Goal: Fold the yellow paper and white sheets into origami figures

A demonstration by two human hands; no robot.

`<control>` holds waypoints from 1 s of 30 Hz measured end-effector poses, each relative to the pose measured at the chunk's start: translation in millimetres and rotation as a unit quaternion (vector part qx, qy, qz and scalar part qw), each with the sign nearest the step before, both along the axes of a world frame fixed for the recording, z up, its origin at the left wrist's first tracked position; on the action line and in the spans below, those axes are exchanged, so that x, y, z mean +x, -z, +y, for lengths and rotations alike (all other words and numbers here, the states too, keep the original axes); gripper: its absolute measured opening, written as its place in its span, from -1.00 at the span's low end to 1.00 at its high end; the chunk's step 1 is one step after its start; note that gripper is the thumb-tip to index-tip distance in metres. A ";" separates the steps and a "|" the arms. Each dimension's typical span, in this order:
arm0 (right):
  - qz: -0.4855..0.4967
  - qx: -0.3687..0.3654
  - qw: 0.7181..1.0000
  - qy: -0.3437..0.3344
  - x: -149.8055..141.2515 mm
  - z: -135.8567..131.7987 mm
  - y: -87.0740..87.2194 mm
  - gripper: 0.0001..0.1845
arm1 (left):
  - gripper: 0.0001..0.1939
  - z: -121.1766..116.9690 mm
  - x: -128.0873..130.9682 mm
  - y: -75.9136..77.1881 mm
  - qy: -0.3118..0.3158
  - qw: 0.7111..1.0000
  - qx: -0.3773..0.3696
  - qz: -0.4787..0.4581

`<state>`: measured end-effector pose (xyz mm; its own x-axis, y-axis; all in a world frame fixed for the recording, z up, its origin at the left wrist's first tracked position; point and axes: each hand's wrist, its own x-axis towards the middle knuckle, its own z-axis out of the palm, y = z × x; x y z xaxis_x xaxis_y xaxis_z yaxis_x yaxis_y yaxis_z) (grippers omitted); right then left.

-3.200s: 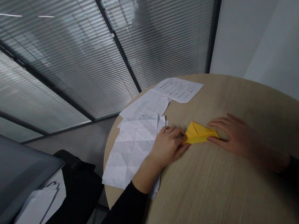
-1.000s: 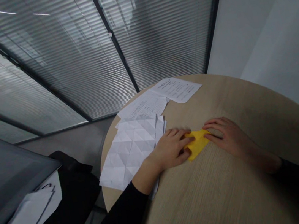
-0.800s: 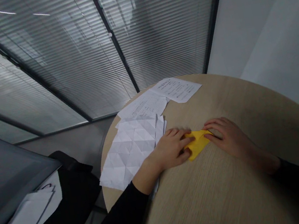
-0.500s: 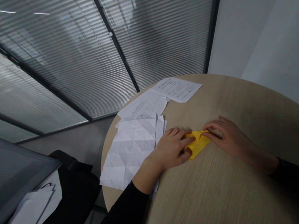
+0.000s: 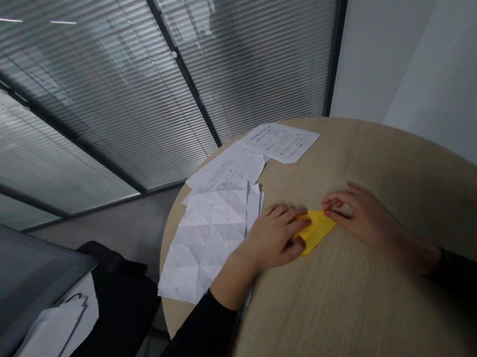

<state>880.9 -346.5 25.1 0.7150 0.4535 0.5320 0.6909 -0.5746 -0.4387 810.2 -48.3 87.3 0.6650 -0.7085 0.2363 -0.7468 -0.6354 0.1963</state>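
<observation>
A small piece of folded yellow paper (image 5: 316, 230) lies on the wooden table between my hands. My left hand (image 5: 274, 237) holds down its left part, thumb near the front edge and fingers bent over the far side, covering that end. At the paper's right corner, the thumb and index finger of my right hand (image 5: 358, 213) are pinched together on it. The upper face of the paper looks flat, and what lies under my fingers is hidden.
White paper creased in triangles (image 5: 206, 233) lies left of my left hand. Printed sheets (image 5: 282, 141) overlap at the table's far edge. A dark chair (image 5: 125, 321) with white papers (image 5: 57, 330) and a grey bag-like object (image 5: 12, 286) stands left of the round table (image 5: 337, 321).
A raised flap near the paper's right end, with a reddish shade, now lies flat. My right fingertips have shifted slightly and closed at the corner. My left hand stays in place.
</observation>
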 end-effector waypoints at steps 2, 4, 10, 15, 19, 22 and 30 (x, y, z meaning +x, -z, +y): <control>-0.032 -0.025 0.999 -0.008 -4.0 -3.1 -2.6 -0.88 | -0.50 0.1 0.0 -0.2 -0.003 1.000 -0.001 0.003; -0.052 -0.051 0.997 -0.024 -9.5 -5.4 -6.0 -0.82 | -0.50 0.6 -0.1 -0.3 -0.008 1.000 -0.001 0.008; -0.033 -0.081 0.993 -0.080 -26.1 1.3 -15.7 -0.60 | -0.49 1.9 -1.3 -0.9 -0.021 1.000 0.003 0.008; -0.033 -0.092 0.989 -0.110 -28.9 5.1 -16.7 -0.53 | -0.62 4.1 2.0 3.7 -0.016 1.000 -0.015 0.012; -0.024 -0.078 0.989 -0.120 -27.6 3.0 -14.5 -0.56 | -0.62 9.2 5.3 9.1 -0.017 0.999 -0.034 0.020; -0.022 -0.071 0.990 -0.118 -26.9 2.6 -13.8 -0.56 | -0.62 10.3 5.6 11.2 -0.019 0.999 -0.040 0.011; -0.027 -0.061 0.991 -0.117 -27.9 5.1 -16.8 -0.55 | -0.58 9.2 5.3 7.9 0.006 0.997 -0.070 0.044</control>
